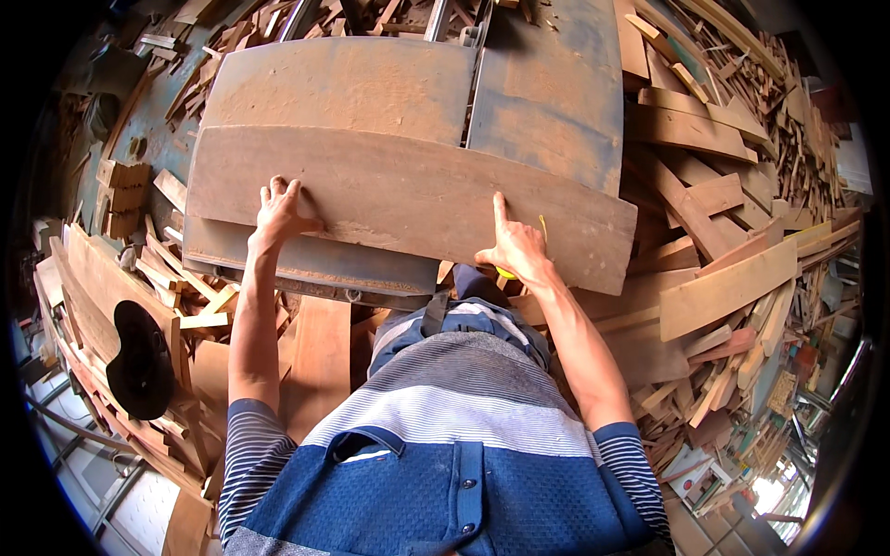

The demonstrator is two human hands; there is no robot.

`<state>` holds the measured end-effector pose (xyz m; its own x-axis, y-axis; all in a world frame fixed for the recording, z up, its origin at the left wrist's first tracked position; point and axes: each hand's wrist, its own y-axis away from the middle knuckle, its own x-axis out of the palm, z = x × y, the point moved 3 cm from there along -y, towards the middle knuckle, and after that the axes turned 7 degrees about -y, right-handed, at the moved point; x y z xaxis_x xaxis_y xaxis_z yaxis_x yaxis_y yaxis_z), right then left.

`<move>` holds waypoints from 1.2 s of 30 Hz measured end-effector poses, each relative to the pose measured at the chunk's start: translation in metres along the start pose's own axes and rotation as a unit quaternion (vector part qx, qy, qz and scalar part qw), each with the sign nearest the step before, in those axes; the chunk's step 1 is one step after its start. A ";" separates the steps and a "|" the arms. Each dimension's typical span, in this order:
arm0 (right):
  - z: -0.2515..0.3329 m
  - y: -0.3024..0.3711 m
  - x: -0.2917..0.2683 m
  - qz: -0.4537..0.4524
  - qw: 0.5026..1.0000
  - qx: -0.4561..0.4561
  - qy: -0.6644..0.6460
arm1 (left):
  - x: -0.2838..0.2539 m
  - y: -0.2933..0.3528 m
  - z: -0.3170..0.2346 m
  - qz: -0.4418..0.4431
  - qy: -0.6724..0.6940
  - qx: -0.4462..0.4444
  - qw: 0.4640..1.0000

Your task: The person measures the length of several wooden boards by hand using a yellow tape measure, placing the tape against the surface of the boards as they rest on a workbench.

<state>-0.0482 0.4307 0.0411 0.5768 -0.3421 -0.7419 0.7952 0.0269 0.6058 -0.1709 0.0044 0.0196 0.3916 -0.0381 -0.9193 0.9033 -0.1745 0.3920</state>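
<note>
A long, wide wooden board (399, 199) lies across the metal top of a saw table (547, 102), its near edge overhanging toward me. Toward the board's left part, my left hand (286, 215) rests on its surface with fingers and thumb spread, holding nothing. My right hand (517, 248) is on the board right of the middle, index finger stretched forward and thumb out to the side. Its other fingers curl round a small yellow thing (505, 273), mostly hidden, that looks like a tape measure. A thin yellow end sticks out beyond the knuckles.
A narrow slot (476, 83) runs away from me through the sawdust-covered table top. Heaped offcuts and planks (728, 287) crowd the right side. Stacked blocks (122, 196) and leaning boards (93, 287) stand at the left, with a black curved object (141, 361) against them.
</note>
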 end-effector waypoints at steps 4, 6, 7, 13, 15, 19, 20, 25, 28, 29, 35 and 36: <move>0.000 -0.001 0.001 0.004 1.000 0.007 0.000 | -0.003 -0.003 -0.006 0.011 -0.009 -0.011 1.000; 0.000 -0.001 0.000 0.002 1.000 0.005 0.007 | -0.001 -0.004 -0.006 0.010 -0.006 -0.018 1.000; 0.001 -0.002 0.000 0.001 1.000 0.003 0.010 | 0.000 -0.004 -0.005 0.008 -0.004 -0.019 1.000; 0.000 -0.002 0.000 -0.004 1.000 -0.005 0.005 | -0.004 -0.001 -0.007 -0.014 -0.009 -0.012 1.000; 0.000 -0.003 0.000 -0.006 1.000 -0.008 0.004 | -0.004 0.001 -0.007 -0.029 -0.011 -0.009 0.999; -0.002 -0.004 0.002 -0.010 1.000 -0.010 0.001 | -0.005 0.003 -0.008 -0.039 -0.006 -0.006 0.999; -0.002 -0.004 0.003 -0.010 1.000 -0.011 0.000 | -0.007 0.005 -0.009 -0.038 -0.006 -0.007 0.999; -0.005 -0.004 0.004 -0.020 1.000 -0.021 -0.010 | -0.012 0.004 -0.014 -0.030 -0.004 -0.020 0.999; -0.004 -0.004 0.004 -0.024 0.999 -0.023 -0.008 | -0.009 0.006 -0.009 -0.041 -0.008 -0.019 0.999; -0.005 -0.005 0.004 -0.024 0.999 -0.023 -0.010 | -0.009 0.006 -0.009 -0.045 -0.010 -0.017 0.999; -0.006 -0.004 0.005 -0.025 0.999 -0.021 -0.018 | -0.013 0.007 -0.012 -0.035 -0.005 -0.022 0.999; -0.005 -0.004 0.005 -0.024 0.999 -0.020 -0.019 | -0.011 0.007 -0.011 -0.036 -0.004 -0.023 0.999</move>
<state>-0.0478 0.4338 0.0338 0.5301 -0.3796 -0.7582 0.8295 0.0466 0.5566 -0.1670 0.0145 0.0332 0.3246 -0.0360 -0.9452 0.9361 -0.1312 0.3265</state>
